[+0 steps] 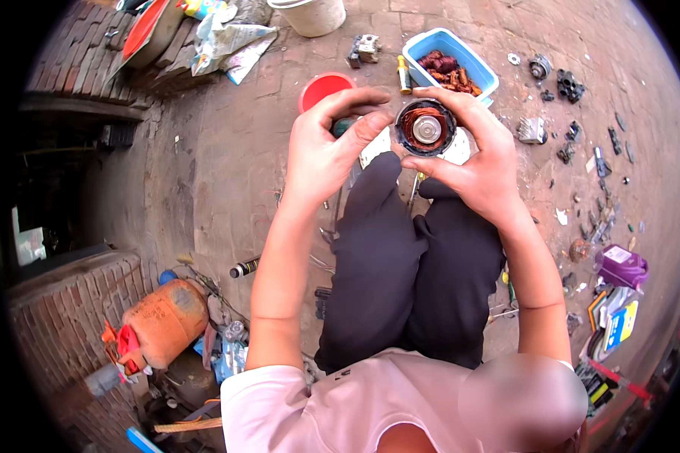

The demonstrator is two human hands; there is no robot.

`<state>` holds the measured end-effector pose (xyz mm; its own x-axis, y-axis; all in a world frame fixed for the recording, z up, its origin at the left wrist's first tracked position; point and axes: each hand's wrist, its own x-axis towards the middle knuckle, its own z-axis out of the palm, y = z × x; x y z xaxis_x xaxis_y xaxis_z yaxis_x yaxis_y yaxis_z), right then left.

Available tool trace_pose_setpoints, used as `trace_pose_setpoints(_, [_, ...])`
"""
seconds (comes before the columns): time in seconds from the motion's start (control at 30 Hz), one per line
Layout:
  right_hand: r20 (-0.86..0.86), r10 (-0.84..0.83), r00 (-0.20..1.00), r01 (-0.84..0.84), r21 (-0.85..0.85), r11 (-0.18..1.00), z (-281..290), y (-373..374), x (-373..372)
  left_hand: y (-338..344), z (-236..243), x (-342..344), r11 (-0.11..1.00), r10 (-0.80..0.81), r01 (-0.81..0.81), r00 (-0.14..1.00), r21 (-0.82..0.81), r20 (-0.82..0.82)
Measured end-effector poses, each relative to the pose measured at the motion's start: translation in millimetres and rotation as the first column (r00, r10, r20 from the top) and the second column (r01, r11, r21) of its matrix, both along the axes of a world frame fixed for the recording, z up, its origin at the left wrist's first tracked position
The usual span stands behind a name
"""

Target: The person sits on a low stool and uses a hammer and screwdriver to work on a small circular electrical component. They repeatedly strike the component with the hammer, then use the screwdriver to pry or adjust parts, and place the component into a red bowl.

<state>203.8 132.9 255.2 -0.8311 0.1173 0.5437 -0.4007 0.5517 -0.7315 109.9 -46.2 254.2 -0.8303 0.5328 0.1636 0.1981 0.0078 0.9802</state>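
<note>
My right hand grips a small round motor above my knees, thumb below and fingers over the top. The motor's end faces me: a black rim, a ring of copper winding inside and a shiny round metal part at the centre. To the left of it is my left hand, thumb and fingers curved apart in a C shape. Its fingertips are close to the motor's rim, with a small gap between. No held thing shows in the left hand; a dark greenish object lies behind its fingers, partly hidden.
Ahead are a red bowl, a light-blue basin of copper windings and a whitish bucket. Metal parts, including a finned block, lie scattered at the right, near a purple jug. An orange gas cylinder is at the left.
</note>
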Motion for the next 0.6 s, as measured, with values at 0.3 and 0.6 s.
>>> trace_pose_setpoints(0.3, [0.098,0.074,0.992,-0.075,0.011,0.997,32,-52,43,-99,-129,52,0.847,0.274,-0.194,0.957,-0.495,0.095])
trace_pose_setpoints(0.6, [0.153,-0.007,0.988,0.009,-0.014,1.0,42,-78,67,-119,-270,90,0.868,0.414,-0.251,0.843,-0.428,0.344])
